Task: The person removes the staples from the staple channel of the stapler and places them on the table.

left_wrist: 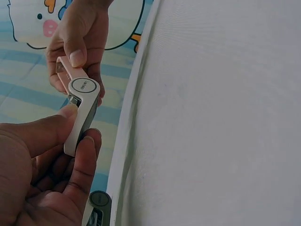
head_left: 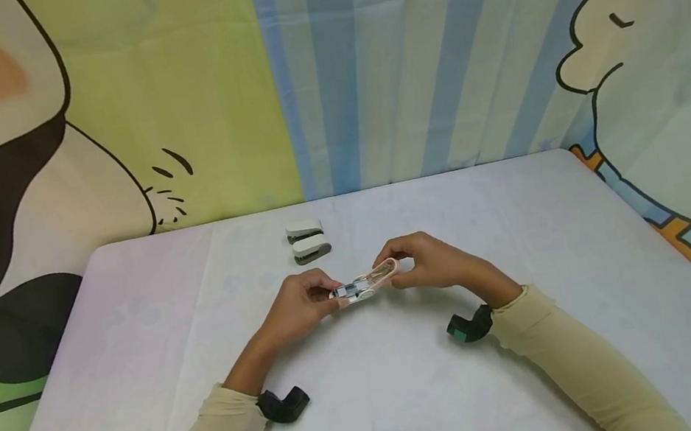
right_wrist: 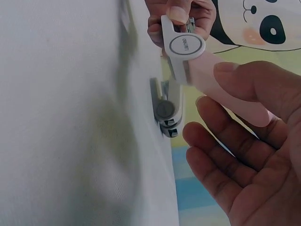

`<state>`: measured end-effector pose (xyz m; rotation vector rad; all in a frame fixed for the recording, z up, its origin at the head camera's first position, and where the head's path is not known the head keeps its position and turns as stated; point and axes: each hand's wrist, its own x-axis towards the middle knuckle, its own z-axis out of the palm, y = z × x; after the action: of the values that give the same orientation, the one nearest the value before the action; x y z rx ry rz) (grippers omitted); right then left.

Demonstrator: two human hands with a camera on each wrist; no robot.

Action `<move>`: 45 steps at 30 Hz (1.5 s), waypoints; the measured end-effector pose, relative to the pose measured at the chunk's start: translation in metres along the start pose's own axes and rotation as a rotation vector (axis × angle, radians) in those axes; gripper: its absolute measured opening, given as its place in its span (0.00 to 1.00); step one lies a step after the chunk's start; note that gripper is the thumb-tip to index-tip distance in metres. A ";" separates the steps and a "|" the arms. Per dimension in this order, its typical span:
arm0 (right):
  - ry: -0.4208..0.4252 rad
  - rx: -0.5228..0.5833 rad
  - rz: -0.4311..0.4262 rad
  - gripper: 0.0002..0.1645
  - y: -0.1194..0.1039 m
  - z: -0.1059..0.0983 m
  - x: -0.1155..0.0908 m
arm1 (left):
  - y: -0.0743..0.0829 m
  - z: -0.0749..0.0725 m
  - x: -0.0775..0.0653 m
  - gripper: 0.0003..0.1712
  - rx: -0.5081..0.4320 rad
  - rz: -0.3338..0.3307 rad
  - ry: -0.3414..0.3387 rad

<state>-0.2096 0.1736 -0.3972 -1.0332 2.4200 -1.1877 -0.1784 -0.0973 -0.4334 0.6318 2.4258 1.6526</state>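
Note:
A small pink-and-white stapler (head_left: 364, 284) is swung wide open between the two hands, over the table. My left hand (head_left: 296, 302) pinches the white end between thumb and fingers, near the bare metal staple track. From the other side my right hand (head_left: 430, 260) holds the pink cover, thumb on one face and fingers behind. The round white hinge (left_wrist: 84, 85) carries a printed logo and sits between the hands. In the right wrist view the pink cover (right_wrist: 230, 96) reaches into the right palm.
Two grey-and-white mini staplers, one farther back (head_left: 304, 230) and one nearer (head_left: 312, 249), lie side by side just beyond the hands. A white cloth covers the table (head_left: 361, 407). Behind its far edge hangs a cartoon-printed curtain (head_left: 221, 100). Each wrist wears a black camera.

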 end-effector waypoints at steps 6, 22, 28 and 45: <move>-0.043 -0.005 0.040 0.15 0.002 -0.003 0.000 | -0.004 -0.002 0.000 0.09 -0.009 0.019 0.003; -0.074 -0.219 0.030 0.22 -0.013 -0.004 -0.001 | -0.006 -0.001 -0.001 0.07 0.019 0.029 0.002; 0.093 -0.226 -0.111 0.26 -0.032 -0.012 -0.008 | -0.003 0.002 0.001 0.07 -0.002 0.033 0.003; 0.247 -0.537 -0.413 0.06 -0.042 0.038 0.003 | 0.002 0.012 0.001 0.08 0.042 0.103 0.014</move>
<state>-0.1728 0.1320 -0.3888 -1.6962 2.9021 -0.8115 -0.1742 -0.0855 -0.4359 0.7653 2.4826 1.6530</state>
